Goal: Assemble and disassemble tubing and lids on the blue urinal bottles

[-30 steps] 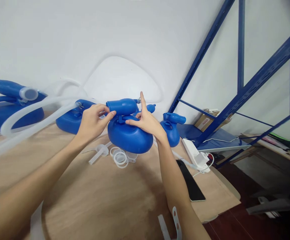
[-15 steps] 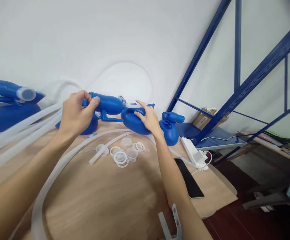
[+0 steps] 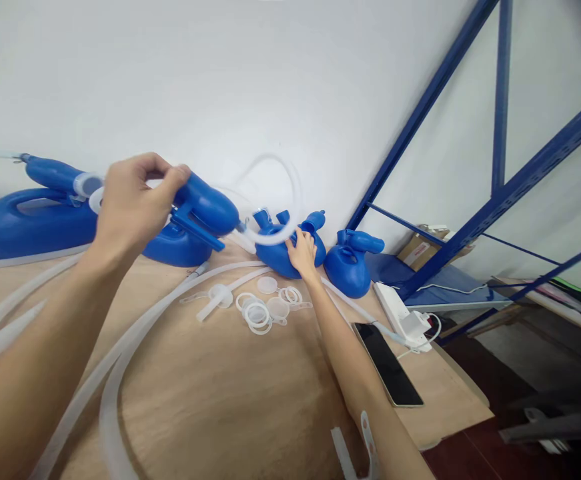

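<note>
My left hand (image 3: 140, 200) grips the end of a blue bottle-shaped piece (image 3: 210, 205) with a flat blue arm below it, held up above the table. From its narrow end a translucent tube (image 3: 296, 193) loops up and round in front of the wall. My right hand (image 3: 302, 253) is on a blue jug (image 3: 277, 257) at the back of the table, its fingers bent over the jug's top beside the openings. Whether the fingers close round a part there is hard to see. Another blue jug (image 3: 347, 272) stands just right of it.
Clear rings and caps (image 3: 257, 313) lie mid-table (image 3: 195, 400). Long tubes (image 3: 113, 400) curve across the left. More blue jugs (image 3: 35, 223) stand at the back left. A phone (image 3: 387, 367) and a power strip (image 3: 395, 310) lie right, by a blue metal rack (image 3: 420, 113).
My left hand has tilted the blue piece, its narrow end now lower. My right hand has left the tube and moved down onto the jug. The tube has sprung into a loop. The view has shifted left.
</note>
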Motion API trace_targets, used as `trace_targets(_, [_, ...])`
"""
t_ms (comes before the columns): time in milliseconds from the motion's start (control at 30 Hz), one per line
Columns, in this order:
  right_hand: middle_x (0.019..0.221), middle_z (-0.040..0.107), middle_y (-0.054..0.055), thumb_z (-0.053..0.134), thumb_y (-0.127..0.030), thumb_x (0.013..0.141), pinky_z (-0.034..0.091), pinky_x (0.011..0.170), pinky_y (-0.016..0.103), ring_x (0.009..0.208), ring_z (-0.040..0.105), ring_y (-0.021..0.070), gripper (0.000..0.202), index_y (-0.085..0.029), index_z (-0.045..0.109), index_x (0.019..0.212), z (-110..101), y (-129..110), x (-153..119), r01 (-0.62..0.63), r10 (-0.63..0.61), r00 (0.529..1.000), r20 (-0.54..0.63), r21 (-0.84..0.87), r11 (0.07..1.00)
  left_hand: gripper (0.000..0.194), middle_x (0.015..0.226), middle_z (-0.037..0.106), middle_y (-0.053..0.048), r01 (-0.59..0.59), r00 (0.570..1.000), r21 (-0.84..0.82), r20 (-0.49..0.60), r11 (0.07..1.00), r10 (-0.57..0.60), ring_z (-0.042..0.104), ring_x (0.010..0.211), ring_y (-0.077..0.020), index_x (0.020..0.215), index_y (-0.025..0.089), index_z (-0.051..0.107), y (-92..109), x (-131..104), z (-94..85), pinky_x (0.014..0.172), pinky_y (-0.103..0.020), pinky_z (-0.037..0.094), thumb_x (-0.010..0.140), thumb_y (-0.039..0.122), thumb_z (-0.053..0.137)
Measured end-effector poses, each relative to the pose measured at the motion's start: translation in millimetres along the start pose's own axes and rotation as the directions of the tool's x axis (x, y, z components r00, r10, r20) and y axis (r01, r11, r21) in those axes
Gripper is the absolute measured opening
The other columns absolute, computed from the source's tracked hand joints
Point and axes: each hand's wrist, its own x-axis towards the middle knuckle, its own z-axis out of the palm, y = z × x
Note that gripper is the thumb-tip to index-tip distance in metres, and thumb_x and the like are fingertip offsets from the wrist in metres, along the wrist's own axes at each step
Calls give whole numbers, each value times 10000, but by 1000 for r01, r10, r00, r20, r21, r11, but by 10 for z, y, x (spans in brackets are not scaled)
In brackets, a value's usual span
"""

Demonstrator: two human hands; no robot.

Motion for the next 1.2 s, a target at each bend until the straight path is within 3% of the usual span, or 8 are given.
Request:
trace_targets(100, [1474,587,170,635,-455,956,376,1190,618,1409,517,364,508,-229,645,1411,-117,-95,27,130,-130,991,-12,110,985,249,650,628,9,62,972,81,221,995,-78,545,657,-178,706,213,652,96,-77,76,696,-310,421,857,411,668])
trace_targets(267, [975,763,96,541,-548,994,595,876,415,910,736,239,383,-192,678,1026,-636,-273,112,136,-221,970,99,532,836,271,650,645,-4,77,968,49,234,996,-87,582,681,-201,696,235,616,96,-157,262,723,-328,438,879,436,618])
trace_targets(333, [1003,753,76,489,-544,1019,596,798,366,890,736,212,364,-218,627,1101,-925,-348,70,146,-107,989,-101,593,792,271,705,667,-16,83,973,13,214,996,-84,599,706,-196,744,221,633,78,-163,267,750,-336,454,903,436,588])
trace_targets(467, [1194,707,105,460,-471,1057,572,930,405,1117,709,233,320,-243,622,1213,-1435,-614,-234,472,-145,790,-596,440,764,258,1073,743,-94,-8,988,-16,154,1000,10,642,847,-192,771,189,633,107,-165,200,871,-361,506,909,404,601])
trace_targets(600, [1096,773,63,556,-474,1054,556,971,435,1069,727,255,288,-255,728,1124,-1498,-940,-596,576,-562,814,-145,330,748,280,1354,700,-127,-82,988,-68,128,994,90,700,1019,-216,738,177,611,222,-213,148,962,-379,539,914,395,609])
trace_targets(733, [1222,778,95,567,-420,1071,524,1006,463,1177,689,309,295,-244,745,1228,-1237,-1078,-710,541,-549,822,153,91,836,240,1242,784,-91,-220,974,-41,44,975,222,708,1177,-251,790,186,633,337,-302,118,921,-352,542,936,372,593])
trace_targets(833, [1209,783,79,545,-378,1087,521,970,414,1166,698,287,264,-247,753,1181,-1140,-1100,-678,508,-522,827,208,122,853,234,1253,793,-56,-247,967,-88,40,965,251,737,1107,-227,839,186,650,409,-360,86,693,-286,511,957,381,596])
trace_targets(1200, [1070,779,41,581,-342,1035,548,931,393,1044,713,228,146,-238,664,975,-1052,-1116,-627,407,-467,878,103,350,843,202,1234,793,4,-257,967,-111,-37,960,254,733,1133,-206,875,196,680,591,-441,-23,631,-242,504,943,368,600])
